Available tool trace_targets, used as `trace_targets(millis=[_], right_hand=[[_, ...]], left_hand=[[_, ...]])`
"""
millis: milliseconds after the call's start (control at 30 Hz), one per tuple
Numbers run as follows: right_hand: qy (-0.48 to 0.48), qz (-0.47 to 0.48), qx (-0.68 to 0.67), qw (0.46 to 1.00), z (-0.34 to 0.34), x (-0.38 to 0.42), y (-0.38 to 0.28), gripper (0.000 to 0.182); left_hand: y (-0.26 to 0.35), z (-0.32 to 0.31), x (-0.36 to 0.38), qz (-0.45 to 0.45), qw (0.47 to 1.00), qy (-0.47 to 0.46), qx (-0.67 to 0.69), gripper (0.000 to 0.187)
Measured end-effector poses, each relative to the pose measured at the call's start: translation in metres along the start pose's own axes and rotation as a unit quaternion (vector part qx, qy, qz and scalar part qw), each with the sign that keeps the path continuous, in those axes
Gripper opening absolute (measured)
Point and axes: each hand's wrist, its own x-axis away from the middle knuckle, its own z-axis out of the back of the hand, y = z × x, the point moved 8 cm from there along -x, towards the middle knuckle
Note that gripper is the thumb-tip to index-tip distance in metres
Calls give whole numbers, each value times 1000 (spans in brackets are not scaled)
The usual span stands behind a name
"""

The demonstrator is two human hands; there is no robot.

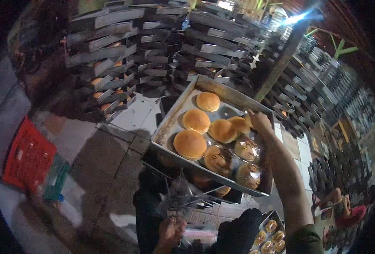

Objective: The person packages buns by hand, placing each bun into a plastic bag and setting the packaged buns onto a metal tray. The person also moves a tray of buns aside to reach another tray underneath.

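A metal tray [177, 111] holds several round golden buns, among them a plain bun [190, 144] at its left side. Several buns at the lower right have dark streaks and shiny clear wrapping, such as this wrapped bun [247, 149]. My right hand [260, 121] reaches over the tray's right side, its fingers closed at the edge of a bun beside other plain ones. Below the tray, my left hand [172, 230] is closed on a clear plastic bag [177, 197]. Under the top tray, another tray with buns partly shows.
Tall stacks of dark trays [111, 51] stand behind and to the right. A red crate [28, 154] and a green crate [57, 178] are at left. Another tray of wrapped buns [271, 226] sits low at right. A person in red [352, 216] is at far right.
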Motion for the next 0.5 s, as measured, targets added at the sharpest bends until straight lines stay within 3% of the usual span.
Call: trace_targets(millis=[33, 67, 100, 133, 167, 200, 233, 267, 300, 333, 367, 400, 433, 467, 500], right_hand=[[-1, 29, -11, 1000, -57, -58, 37, 54], [4, 189, -36, 981, -131, -132, 77, 55], [1, 89, -18, 996, -106, -105, 51, 54], [-1, -13, 3, 1000, -73, -71, 27, 53], [-8, -11, 4, 1000, -75, -68, 23, 53], [-56, -10, -192, 980, -84, -67, 21, 49], [-101, -11, -381, 919, -92, -62, 18, 48], [-103, -12, -383, 918, -85, -47, 9, 48], [-53, -22, -453, 890, -63, -23, -8, 47], [-2, -32, -519, 854, -46, -7, -13, 50], [-44, 41, -617, 784, -63, -32, -4, 47], [-44, 44, -620, 782, -57, -22, -3, 47], [-31, 73, -656, 751, -39, -3, -6, 44], [-19, 101, -689, 718, -22, 18, -8, 40], [-10, 99, -672, 734, -13, 36, -5, 32]], left_hand=[[23, -43, 14, -171, 910, 35, -376, 18], [33, -85, 29, -304, 656, 72, -688, 19], [34, -83, 28, -303, 657, 81, -686, 19], [31, -71, 23, -252, 790, 63, -555, 20], [23, -62, 20, -193, 893, 42, -405, 22], [15, -65, 17, -128, 962, 19, -240, 23], [17, -74, 22, -126, 962, 24, -240, 23], [34, -111, 31, -195, 874, 48, -443, 25], [43, -140, 39, -255, 738, 68, -621, 27], [44, -137, 38, -256, 738, 68, -621, 27], [43, -120, 30, -198, 790, 74, -576, 30], [37, -108, 27, -140, 834, 79, -527, 33], [37, -114, 29, -145, 832, 79, -529, 33], [40, -122, 31, -172, 902, 61, -391, 31], [41, -129, 34, -191, 950, 40, -244, 29]])
